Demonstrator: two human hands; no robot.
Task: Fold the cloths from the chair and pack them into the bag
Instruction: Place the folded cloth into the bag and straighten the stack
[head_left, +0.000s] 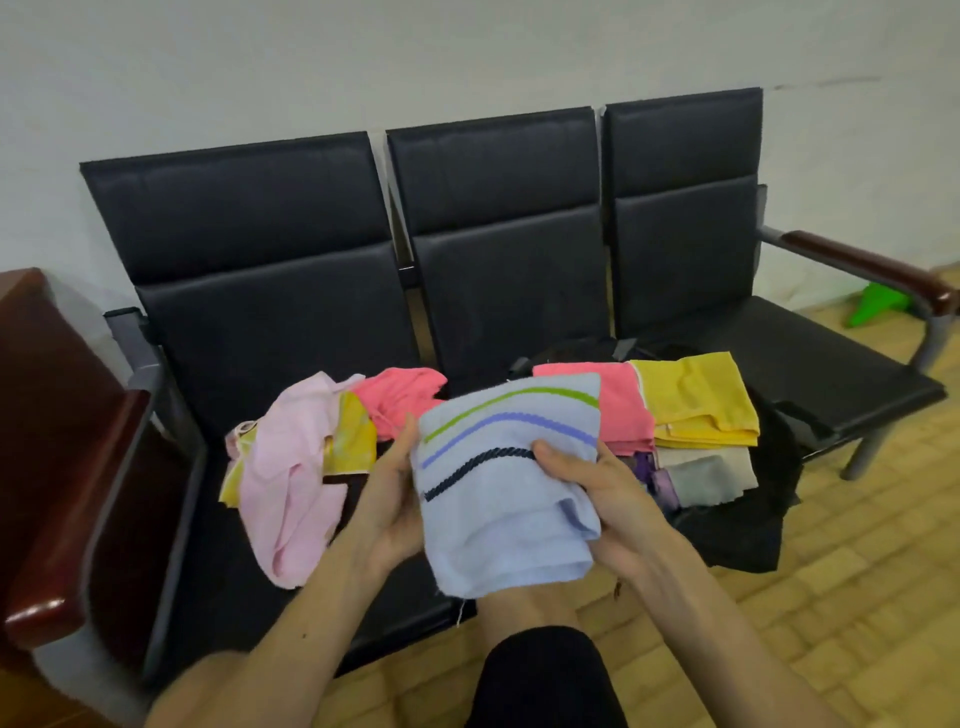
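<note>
A light blue cloth (506, 499) with green, purple and dark stripes is held up in front of the black bench (291, 332). My left hand (389, 493) grips its left edge. My right hand (592, 493) pinches its right side, thumb on top. Unfolded cloths lie on the left seat: a pale pink one (291, 467), a yellow one (356, 434) and a coral one (400, 395). A black bag (748, 530) sits on the middle seat. Folded coral (618, 400), yellow (696, 400) and beige (727, 467) cloths lie stacked on it.
The three-seat bench stands against a white wall (467, 52), with brown armrests at the left (78, 509) and right (872, 270). A green object (878, 306) lies on the tiled floor (831, 597) behind the right armrest. My knee in dark cloth (545, 675) is below.
</note>
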